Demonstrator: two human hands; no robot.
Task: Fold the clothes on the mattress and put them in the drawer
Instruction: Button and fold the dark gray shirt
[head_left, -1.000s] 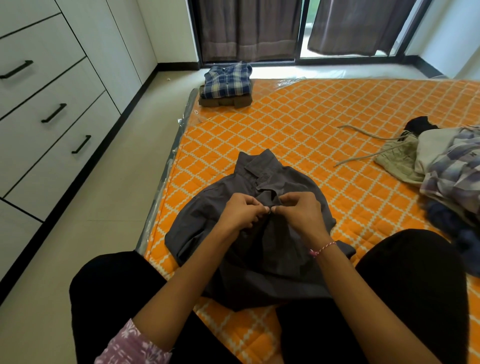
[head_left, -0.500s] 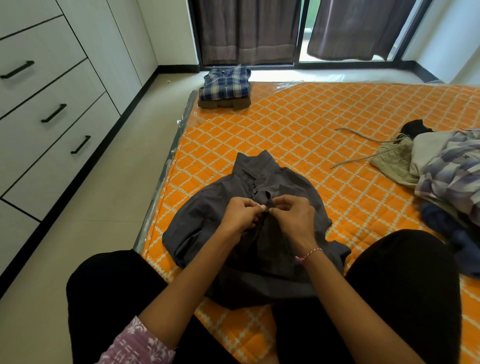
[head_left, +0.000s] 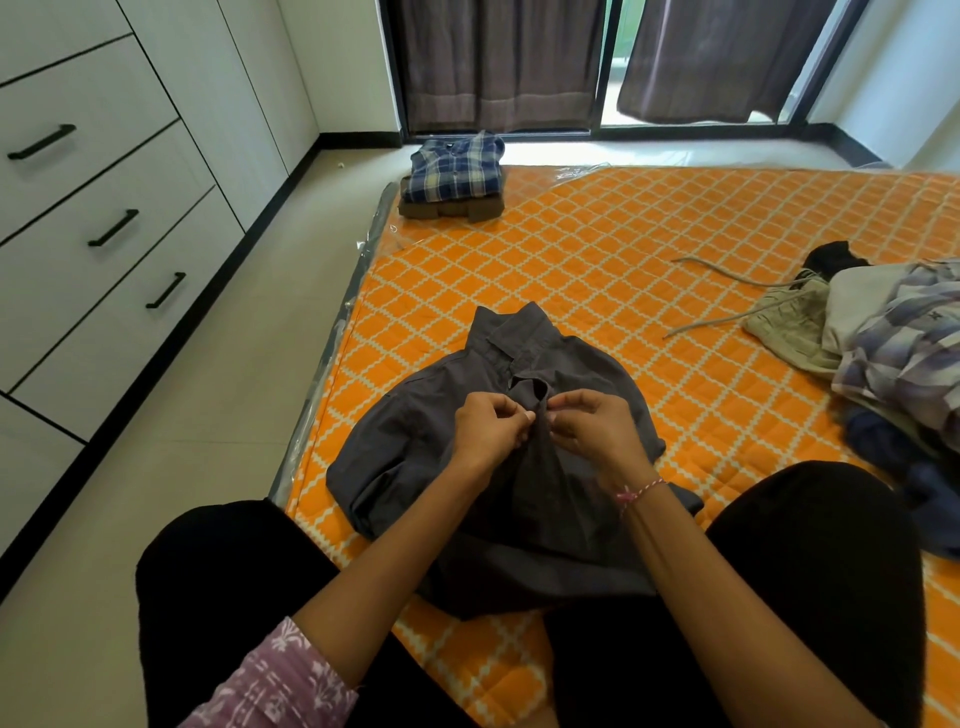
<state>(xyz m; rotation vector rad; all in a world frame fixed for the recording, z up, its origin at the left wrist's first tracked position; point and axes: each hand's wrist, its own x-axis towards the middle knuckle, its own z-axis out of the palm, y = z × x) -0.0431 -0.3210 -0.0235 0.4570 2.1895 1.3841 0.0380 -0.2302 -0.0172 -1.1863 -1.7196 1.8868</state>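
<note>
L hand (head_left: 488, 428) & R hand (head_left: 597, 426) pinching front of rumpled dark-grey collared shirt (head_left: 415, 457)

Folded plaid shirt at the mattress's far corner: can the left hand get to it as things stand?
Probably not without leaning forward. The left hand is busy pinching the grey shirt placket, and the plaid shirt lies well beyond it, though the orange mattress between them looks unobstructed.

The clothes pile (head_left: 904, 358) (right side) runs past the frame edge.
</note>
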